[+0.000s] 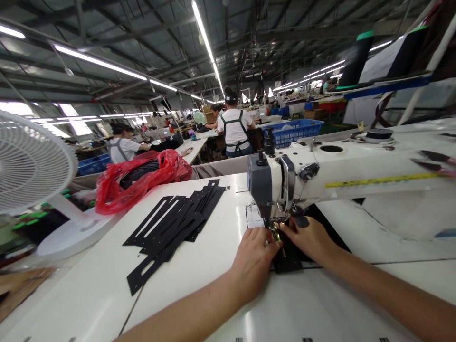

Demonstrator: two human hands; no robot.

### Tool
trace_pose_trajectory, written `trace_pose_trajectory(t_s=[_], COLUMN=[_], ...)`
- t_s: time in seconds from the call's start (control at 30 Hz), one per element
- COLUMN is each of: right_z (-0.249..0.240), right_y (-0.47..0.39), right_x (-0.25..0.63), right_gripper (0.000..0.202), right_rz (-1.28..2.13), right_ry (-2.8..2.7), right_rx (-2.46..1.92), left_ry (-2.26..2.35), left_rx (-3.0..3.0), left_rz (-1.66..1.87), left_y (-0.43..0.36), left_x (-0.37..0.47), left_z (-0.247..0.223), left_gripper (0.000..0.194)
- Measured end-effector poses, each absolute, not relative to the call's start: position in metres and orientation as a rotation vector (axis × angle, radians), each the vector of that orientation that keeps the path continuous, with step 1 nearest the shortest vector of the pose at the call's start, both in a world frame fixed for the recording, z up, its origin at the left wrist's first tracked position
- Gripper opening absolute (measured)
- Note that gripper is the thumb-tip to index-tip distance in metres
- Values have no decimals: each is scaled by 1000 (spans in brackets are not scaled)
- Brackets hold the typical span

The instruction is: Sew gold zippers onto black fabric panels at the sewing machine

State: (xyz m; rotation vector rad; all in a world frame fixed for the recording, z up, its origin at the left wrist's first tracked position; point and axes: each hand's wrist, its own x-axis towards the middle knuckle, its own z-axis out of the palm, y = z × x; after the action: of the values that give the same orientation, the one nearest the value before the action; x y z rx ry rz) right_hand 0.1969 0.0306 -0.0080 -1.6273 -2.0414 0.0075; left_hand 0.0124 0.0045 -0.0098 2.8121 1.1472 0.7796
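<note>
Two hands, the left hand (253,260) and right hand (309,240), met at one sewing machine (320,175); one red bag (142,178) and one fan (30,164) sat far left of them.

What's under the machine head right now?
A black piece lies under the machine head, left hand and right hand pressing it. The needle is hidden.

The big white sewing machine (342,175) hangs low over the white table (221,304), so there is only a small gap under its grey head. A pile of flat black cut-out strips (174,223) and a red plastic bag (142,178) block the left side. Between the pile and the machine, the table is bare.
</note>
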Motion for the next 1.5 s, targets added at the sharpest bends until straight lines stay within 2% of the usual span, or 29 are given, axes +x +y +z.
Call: trace_pose_trajectory(t_s=[0.1,0.2,0.3,0.4,0.47,0.57,0.63,0.73,0.93,1.23,1.5], right_z=[-9,-8,6,24,26,10,-7,-23,-22,-23,-21], right_y=[0,-17,-3,20,22,0,-18,-31,-19,-2,7], right_x=[211,217,213,207,204,202,200,198,198,195,195], right_gripper=[38,32,27,24,24,21,29,37,39,41,38], right_rz=[-127,-203,102,294,301,167,-274,-514,-551,-503,-467], right_ry=[-2298,-2455,-2407,-2381,-2385,-2363,-2310,-2330,-2322,-2313,-2294], right_rx=[-1218,-814,-1002,-1203,-1215,-1175,-995,-920,-905,-946,-948], left_ry=[1132,1040,1146,1416,1488,1384,1288,1171,1114,1140,1160], left_rx=[2763,2757,2665,2575,2626,2799,2948,3110,3130,3134,2991], left_rz=[789,730,678,651,635,623,668,775,891,720,786], left_y=[-8,-18,-13,2,9,5,-3,-10,-1,16,21], left_x=[3,-4,-1,11,17,22,23,22,24,22,17], left_z=[-12,-9,3,11,11,4,-2,-8,-7,-8,-12], left_gripper=[29,37,40,22,18,12,10,15,18,16,16])
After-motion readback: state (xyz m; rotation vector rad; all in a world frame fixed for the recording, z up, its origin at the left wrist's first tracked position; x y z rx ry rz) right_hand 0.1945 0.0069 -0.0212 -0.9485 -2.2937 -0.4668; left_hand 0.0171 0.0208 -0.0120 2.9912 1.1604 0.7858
